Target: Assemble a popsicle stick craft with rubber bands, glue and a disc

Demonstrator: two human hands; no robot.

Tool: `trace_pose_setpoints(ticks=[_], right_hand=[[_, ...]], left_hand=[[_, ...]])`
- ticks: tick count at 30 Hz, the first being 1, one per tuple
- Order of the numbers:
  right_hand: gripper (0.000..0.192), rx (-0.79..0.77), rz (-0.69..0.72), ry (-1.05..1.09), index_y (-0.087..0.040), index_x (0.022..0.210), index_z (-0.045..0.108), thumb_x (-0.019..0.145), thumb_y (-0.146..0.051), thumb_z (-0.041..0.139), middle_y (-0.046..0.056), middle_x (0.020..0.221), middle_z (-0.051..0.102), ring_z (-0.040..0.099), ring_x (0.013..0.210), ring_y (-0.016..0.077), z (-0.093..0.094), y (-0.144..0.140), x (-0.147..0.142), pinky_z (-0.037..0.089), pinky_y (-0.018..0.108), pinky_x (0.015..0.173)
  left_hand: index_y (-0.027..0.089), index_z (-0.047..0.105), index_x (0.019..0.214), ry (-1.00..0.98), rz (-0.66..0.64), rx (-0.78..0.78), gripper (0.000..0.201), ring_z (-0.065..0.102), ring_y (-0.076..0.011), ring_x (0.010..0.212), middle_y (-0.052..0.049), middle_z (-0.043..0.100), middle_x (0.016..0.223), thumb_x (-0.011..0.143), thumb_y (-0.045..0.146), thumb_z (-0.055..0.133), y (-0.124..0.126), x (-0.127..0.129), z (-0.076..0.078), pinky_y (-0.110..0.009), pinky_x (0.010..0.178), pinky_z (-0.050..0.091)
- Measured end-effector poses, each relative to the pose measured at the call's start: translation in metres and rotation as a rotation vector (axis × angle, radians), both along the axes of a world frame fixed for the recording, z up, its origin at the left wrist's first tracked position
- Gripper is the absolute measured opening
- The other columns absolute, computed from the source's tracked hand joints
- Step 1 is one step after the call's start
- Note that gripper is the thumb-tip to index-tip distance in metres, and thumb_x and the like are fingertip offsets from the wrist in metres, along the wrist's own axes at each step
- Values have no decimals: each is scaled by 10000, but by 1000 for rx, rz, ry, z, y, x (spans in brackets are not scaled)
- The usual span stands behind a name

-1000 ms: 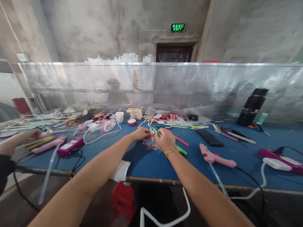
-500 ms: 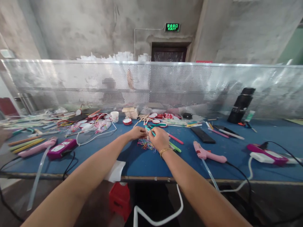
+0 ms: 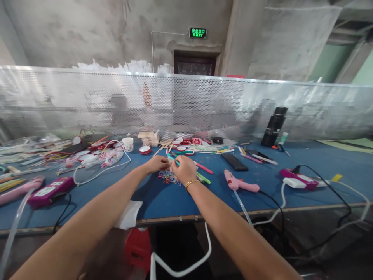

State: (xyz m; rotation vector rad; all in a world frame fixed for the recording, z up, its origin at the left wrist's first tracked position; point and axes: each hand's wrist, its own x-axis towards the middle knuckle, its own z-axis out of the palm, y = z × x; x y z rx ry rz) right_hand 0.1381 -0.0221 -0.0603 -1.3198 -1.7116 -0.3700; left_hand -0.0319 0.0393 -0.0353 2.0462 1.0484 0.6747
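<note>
My right hand, with a gold chain bracelet at its wrist, is closed around a slim teal pen. Beside it, my left hand has its fingers pinched together close to the pen's end; what lies between them is too small to make out. Just below both hands is a small heap of multicoloured strings. Teal-handled scissors lie right behind my right hand. To its right rest a red marker and green markers.
A pink glue gun and a black phone lie to the right, with a black bottle behind. Wooden sticks, a paper cup and a small red drum stand at the back. A purple power strip is left.
The whole view has swung to the right, so things on the table appear further left. Both hands keep close together over the strings, with the teal pen still in my right hand.
</note>
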Motion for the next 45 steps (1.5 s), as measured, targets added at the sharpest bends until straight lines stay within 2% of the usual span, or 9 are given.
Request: trace_pose_setpoints(ticks=[12,17,21,38,45], right_hand=[[145,-13,-1,1,-187,788,616,880,-283,558,37,799,663,561,751,158,3,1,1,313,269,685],[161,-9,-22,13,-189,765,608,880,-290,558,37,787,659,562,750,163,3,0,1,316,274,683],[134,-10,12,-5,-191,781,610,874,-275,562,34,794,663,564,753,162,4,-1,0,321,271,693],[164,-7,-19,11,-189,758,603,880,-287,553,40,777,653,555,737,161,3,0,1,306,273,672],[160,-6,-20,3,-189,764,602,881,-284,547,40,778,648,556,741,163,2,1,1,316,272,679]], left_hand=[[127,639,611,-13,4,-10,304,487,-93,506,7,583,536,668,417,710,-6,2,7,-207,499,379],[134,619,595,-38,6,-52,335,485,-91,501,13,580,529,647,451,717,-6,3,7,-209,504,382],[136,621,586,-35,-7,-23,323,468,-85,486,9,580,524,662,437,713,-5,2,6,-207,484,357],[129,658,641,1,2,6,317,497,-96,516,-7,618,580,697,438,700,-1,-1,3,-212,506,382],[135,648,622,5,18,-5,306,489,-91,507,7,607,555,675,429,715,-5,2,7,-207,498,380]])
